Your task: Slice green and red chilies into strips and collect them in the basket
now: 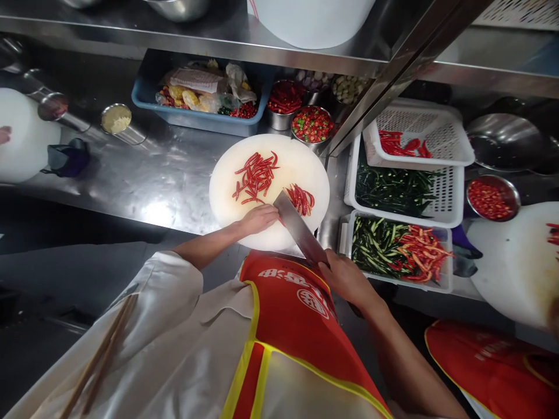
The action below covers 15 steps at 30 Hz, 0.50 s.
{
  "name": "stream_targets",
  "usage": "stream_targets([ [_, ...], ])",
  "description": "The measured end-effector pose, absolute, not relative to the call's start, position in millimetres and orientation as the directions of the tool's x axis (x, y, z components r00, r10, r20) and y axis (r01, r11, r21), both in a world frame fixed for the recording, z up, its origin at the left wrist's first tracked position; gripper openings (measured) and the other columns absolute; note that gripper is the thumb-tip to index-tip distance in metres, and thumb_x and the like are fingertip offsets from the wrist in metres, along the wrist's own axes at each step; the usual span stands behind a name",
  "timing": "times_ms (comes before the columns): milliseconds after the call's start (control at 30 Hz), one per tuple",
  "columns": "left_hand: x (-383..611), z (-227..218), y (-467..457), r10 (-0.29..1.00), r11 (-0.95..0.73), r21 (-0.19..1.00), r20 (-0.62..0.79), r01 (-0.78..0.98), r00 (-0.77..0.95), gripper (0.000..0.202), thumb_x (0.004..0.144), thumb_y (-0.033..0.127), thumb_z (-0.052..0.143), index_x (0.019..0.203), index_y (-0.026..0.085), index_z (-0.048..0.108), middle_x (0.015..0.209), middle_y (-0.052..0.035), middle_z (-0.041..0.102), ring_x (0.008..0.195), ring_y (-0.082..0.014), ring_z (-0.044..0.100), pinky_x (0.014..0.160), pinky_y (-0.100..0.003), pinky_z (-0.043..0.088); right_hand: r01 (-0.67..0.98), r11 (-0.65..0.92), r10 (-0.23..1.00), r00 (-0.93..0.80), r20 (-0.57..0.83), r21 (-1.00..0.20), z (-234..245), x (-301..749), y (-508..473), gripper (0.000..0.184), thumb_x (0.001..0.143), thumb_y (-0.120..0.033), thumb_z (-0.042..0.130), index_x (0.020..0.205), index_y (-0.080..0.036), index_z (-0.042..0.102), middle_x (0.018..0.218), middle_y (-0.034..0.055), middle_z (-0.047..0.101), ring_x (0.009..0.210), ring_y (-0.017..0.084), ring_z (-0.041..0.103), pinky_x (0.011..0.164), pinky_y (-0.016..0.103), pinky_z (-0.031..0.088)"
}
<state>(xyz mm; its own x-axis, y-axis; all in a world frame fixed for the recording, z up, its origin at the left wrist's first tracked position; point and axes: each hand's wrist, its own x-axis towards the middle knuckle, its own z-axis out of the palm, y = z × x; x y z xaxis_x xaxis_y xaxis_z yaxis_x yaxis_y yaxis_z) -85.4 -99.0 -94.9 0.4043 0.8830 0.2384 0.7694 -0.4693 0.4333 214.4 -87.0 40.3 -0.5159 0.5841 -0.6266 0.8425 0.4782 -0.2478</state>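
Note:
My right hand (pixel 345 278) is wrapped round the handle of a cleaver (pixel 299 228), whose blade slants over the near right part of a round white cutting board (pixel 225 180). Against the blade's front end, my left hand (pixel 260 219) has its fingers pressed together on a red chili (pixel 280 219), which is mostly hidden. Beyond the left hand lies a loose pile of whole red chilies (pixel 257 176). A smaller heap of slit red chilies (pixel 300 199) sits just right of the blade, their pale insides showing.
Behind the board stand a blue bin (pixel 196 119) and metal pots, one with chopped chilies (pixel 312 124). To the right are a white basket (pixel 456 198) and a plastic tub (pixel 445 282) of chilies. A steel shelf (pixel 196 41) overhangs. Another person's red apron (pixel 489 366) shows lower right.

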Motion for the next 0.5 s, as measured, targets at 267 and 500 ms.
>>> stream_targets([
  [267, -84, -93, -98, 0.899, -0.438, 0.458, 0.219, 0.774, 0.379, 0.035, 0.101, 0.029, 0.034, 0.098, 0.019, 0.067, 0.104, -0.0084, 0.068, 0.097, -0.0172, 0.062, 0.09, -0.033, 0.051, 0.813, 0.536, 0.516, -0.528, -0.674, -0.227, 37, 208, -73, 0.028, 0.098, -0.029, 0.035, 0.113, -0.012, 0.05, 0.092, 0.015, 0.071, 0.083, 0.024, 0.067, 0.065, 0.029, 0.031],
  [500, -83, -84, -102, 0.913, -0.407, 0.478, 0.174, 0.779, 0.37, 0.035, 0.1, 0.028, 0.033, 0.102, 0.019, 0.067, 0.105, -0.009, 0.068, 0.098, -0.0174, 0.062, 0.09, -0.034, 0.05, 0.854, 0.443, 0.599, -0.509, -0.619, -0.274, 5, 186, -65, 0.025, 0.098, -0.033, 0.037, 0.108, -0.015, 0.052, 0.095, 0.0143, 0.072, 0.087, 0.024, 0.067, 0.068, 0.029, 0.032],
])
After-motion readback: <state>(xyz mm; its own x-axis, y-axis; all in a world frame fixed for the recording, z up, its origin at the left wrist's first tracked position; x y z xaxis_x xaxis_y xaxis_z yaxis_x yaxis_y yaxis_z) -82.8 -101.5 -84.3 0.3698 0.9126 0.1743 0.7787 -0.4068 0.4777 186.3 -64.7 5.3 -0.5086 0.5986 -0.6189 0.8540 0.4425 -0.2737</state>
